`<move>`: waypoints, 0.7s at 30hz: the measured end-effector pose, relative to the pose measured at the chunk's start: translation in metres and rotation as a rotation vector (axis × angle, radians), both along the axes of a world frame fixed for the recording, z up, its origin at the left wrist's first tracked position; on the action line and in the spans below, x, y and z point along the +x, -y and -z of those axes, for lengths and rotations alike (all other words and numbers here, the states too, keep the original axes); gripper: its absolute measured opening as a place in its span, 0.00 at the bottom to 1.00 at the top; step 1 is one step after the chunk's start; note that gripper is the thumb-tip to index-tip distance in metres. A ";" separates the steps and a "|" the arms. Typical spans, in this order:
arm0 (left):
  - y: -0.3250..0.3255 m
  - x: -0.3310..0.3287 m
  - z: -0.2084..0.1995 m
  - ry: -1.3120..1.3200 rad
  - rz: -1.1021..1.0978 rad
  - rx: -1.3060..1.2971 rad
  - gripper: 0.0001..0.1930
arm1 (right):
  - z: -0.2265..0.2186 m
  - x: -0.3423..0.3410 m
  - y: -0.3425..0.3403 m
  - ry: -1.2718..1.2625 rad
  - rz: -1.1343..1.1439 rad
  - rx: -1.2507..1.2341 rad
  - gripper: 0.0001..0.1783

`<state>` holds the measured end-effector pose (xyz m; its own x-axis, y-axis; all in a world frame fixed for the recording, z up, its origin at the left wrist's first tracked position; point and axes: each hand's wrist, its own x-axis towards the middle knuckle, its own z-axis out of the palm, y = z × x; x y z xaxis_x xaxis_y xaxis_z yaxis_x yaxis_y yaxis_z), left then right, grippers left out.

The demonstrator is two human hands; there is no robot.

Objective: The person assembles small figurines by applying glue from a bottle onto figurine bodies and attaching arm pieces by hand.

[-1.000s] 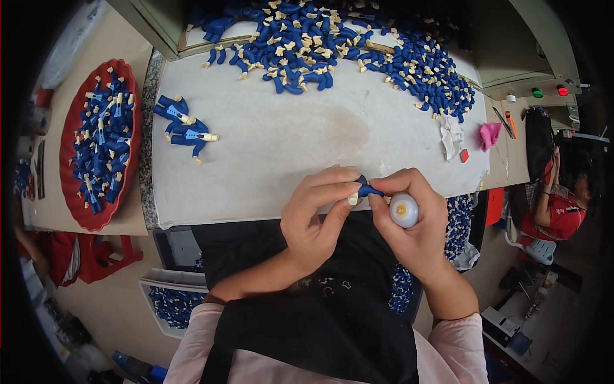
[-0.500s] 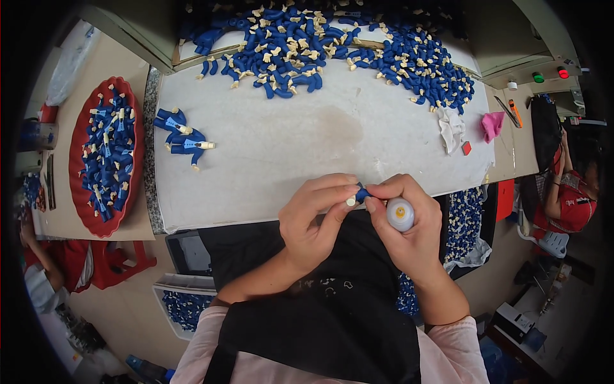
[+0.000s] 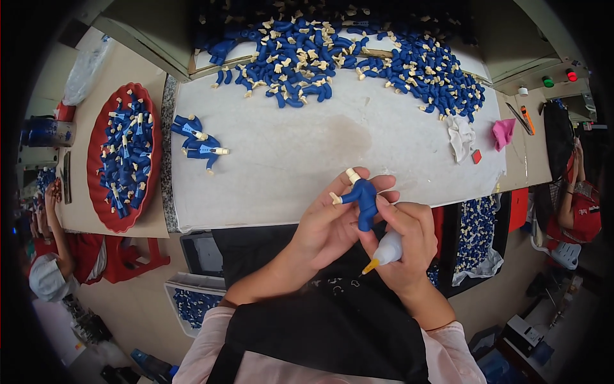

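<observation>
A blue toy figure torso [image 3: 366,198] with a cream neck piece and a cream hand lies across the fingers of my left hand [image 3: 325,229], its back turned up. The thumb and forefinger of my right hand [image 3: 414,248] touch the torso's right side. In that same right hand a white squeeze bottle [image 3: 389,246] is held against the palm, its yellow nozzle slanting down to the left. Both hands are just off the table's front edge. Two more blue figure torsos [image 3: 206,151] lie on the table at the left.
Loose blue arms [image 3: 435,80] with cream hands are heaped along the back of the white table [image 3: 275,153]. A red scalloped tray [image 3: 96,182] of torsos stands at the left. Right are a white cloth [image 3: 460,137], a pink cloth [image 3: 503,134] and an orange cutter [image 3: 527,120]. Other people sit at both sides.
The torso has been turned so its back and one arm show, lying in the opened-out left fingers. My right hand has tipped the bottle so its yellow nozzle is visible. The view has shifted slightly.
</observation>
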<state>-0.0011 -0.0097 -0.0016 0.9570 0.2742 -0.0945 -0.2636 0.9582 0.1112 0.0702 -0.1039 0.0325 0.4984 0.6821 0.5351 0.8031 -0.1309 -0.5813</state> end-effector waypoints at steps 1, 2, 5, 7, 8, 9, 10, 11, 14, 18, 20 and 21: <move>-0.002 0.000 -0.002 -0.035 0.026 -0.046 0.12 | 0.001 0.001 0.000 -0.004 0.000 0.000 0.22; -0.005 0.001 -0.003 -0.069 0.052 -0.092 0.12 | 0.001 0.002 0.000 0.010 -0.002 -0.019 0.22; -0.008 -0.002 0.012 -0.062 0.053 0.064 0.13 | -0.004 0.004 0.000 -0.148 -0.033 -0.018 0.21; -0.007 -0.002 0.008 -0.123 0.035 0.117 0.13 | -0.003 0.007 0.001 -0.315 -0.058 0.002 0.20; -0.007 -0.001 0.005 -0.183 0.016 0.172 0.13 | -0.001 0.010 0.004 -0.529 -0.059 0.011 0.19; -0.006 -0.001 0.003 -0.183 0.016 0.172 0.13 | 0.001 0.012 0.005 -0.744 -0.061 0.021 0.18; -0.004 0.000 0.000 -0.236 -0.009 0.233 0.13 | 0.002 0.013 0.004 -0.744 -0.061 0.022 0.18; -0.003 0.000 -0.002 -0.288 -0.034 0.295 0.14 | 0.003 0.014 0.003 -0.937 -0.077 0.083 0.17; -0.003 0.000 -0.008 -0.273 -0.082 0.361 0.16 | 0.004 0.015 0.004 -1.207 -0.111 0.110 0.15; -0.003 -0.001 -0.006 -0.243 -0.110 0.394 0.17 | 0.002 0.010 -0.001 -1.425 -0.123 0.231 0.15; -0.003 -0.001 -0.004 -0.229 -0.130 0.348 0.17 | 0.003 0.009 -0.002 -1.498 -0.109 0.244 0.15; -0.003 -0.001 -0.003 -0.228 -0.133 0.349 0.17 | 0.004 0.008 -0.002 -1.486 -0.116 0.243 0.15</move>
